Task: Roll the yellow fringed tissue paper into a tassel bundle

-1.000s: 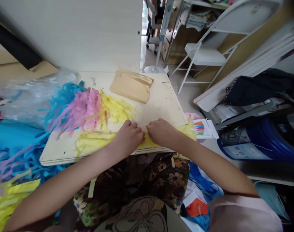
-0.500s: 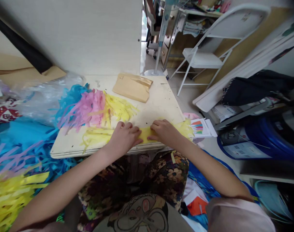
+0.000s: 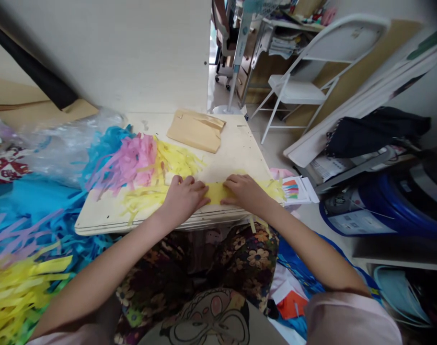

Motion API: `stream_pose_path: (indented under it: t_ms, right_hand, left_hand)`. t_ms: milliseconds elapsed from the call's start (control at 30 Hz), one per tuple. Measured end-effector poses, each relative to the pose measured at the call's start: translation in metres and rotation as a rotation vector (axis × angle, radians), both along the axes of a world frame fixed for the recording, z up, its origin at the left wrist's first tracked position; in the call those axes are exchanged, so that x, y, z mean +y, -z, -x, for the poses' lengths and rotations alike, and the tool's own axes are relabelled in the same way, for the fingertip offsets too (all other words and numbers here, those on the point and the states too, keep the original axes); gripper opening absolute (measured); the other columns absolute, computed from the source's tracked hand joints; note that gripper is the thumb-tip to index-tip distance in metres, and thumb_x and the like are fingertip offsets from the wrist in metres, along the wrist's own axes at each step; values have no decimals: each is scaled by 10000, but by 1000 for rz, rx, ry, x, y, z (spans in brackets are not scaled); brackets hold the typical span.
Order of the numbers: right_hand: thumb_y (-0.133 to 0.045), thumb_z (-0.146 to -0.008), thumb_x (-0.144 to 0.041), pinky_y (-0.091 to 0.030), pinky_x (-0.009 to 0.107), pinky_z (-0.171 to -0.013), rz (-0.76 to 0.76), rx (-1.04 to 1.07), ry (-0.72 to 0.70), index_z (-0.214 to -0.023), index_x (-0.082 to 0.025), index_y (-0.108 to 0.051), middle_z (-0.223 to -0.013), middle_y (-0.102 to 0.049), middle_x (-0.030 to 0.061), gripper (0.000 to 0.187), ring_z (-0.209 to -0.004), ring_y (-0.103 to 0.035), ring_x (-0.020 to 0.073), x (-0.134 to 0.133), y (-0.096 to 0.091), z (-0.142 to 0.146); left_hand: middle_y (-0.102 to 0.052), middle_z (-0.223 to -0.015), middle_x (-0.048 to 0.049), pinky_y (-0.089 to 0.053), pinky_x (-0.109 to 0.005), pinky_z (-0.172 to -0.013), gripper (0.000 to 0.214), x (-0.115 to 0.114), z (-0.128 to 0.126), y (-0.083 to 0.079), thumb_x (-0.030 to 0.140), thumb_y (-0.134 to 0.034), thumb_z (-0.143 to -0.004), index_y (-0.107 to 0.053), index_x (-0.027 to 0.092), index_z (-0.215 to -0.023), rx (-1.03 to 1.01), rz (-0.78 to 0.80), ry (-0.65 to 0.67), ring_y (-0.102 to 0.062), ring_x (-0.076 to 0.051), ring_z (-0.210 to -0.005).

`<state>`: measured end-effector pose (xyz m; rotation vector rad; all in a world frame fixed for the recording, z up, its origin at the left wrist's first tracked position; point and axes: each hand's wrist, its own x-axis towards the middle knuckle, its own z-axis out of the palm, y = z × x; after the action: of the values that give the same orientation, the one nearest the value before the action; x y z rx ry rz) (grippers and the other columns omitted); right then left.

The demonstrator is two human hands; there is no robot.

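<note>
A strip of yellow fringed paper (image 3: 216, 192) lies along the near edge of a low wooden board (image 3: 236, 148). My left hand (image 3: 184, 196) presses down on it, fingers bent and close together. My right hand (image 3: 243, 189) rests on the same strip just to the right, fingers also curled onto the paper. A short bare stretch of yellow shows between the two hands. Loose yellow fringe (image 3: 175, 163), pink fringe (image 3: 132, 160) and blue fringe (image 3: 103, 143) lie heaped on the board's left half.
A tan folded paper bag (image 3: 197, 129) lies at the board's far side. Clear plastic (image 3: 56, 143) and more blue and yellow fringe (image 3: 20, 282) fill the left. A white folding chair (image 3: 297, 91), a blue container (image 3: 387, 206) and a colour-swatch card (image 3: 293, 189) stand right.
My hands have moved slightly apart along the yellow strip, uncovering more of it between them. The view has shifted a little; the board sits further right in the picture.
</note>
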<state>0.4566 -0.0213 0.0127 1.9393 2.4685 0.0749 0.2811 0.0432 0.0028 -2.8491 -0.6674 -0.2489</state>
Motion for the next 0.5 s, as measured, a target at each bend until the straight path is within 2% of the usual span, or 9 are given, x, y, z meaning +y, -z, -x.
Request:
stream_pose_path:
  t_ms: [133,267,367,500]
  right_hand:
    - [-508,-709,-441,-330,271,-726,24,17,21,-882,-99,-576,-884,-572,92,389,-820,-520,189,-2,-4,4]
    - [-363,-777,-470,-342,307,-706,-79,5,207,-806,-84,-575,-787,-571,109,442,-780,-513,214,-4,0,26]
    - [-375,-762,-481,-346,333,-727,-194,17,325,-917,-54,-538,-830,-561,129,483,-804,-493,234,-9,12,41]
    - [-414,-756,-441,-272,361,-889,-283,80,365,-1094,-43,-438,-991,-536,133,523,-925,-453,228,-16,27,44]
  left_hand:
    - [-613,-874,-33,-255,-349,-615,269,-2,-1,2,374,-367,-795,-558,208,-886,-14,0,-10,-483,-217,-803]
    - [-615,-838,-30,-255,-354,-618,266,-6,-3,1,358,-349,-804,-559,207,-860,-19,6,-32,-490,-211,-789]
    - [-615,-830,-26,-255,-357,-618,270,-7,-4,0,361,-343,-806,-561,206,-848,-14,18,-52,-495,-216,-790]
    - [-613,-844,-31,-256,-362,-617,271,-6,-2,1,370,-353,-799,-561,202,-850,-21,25,-50,-498,-223,-791]
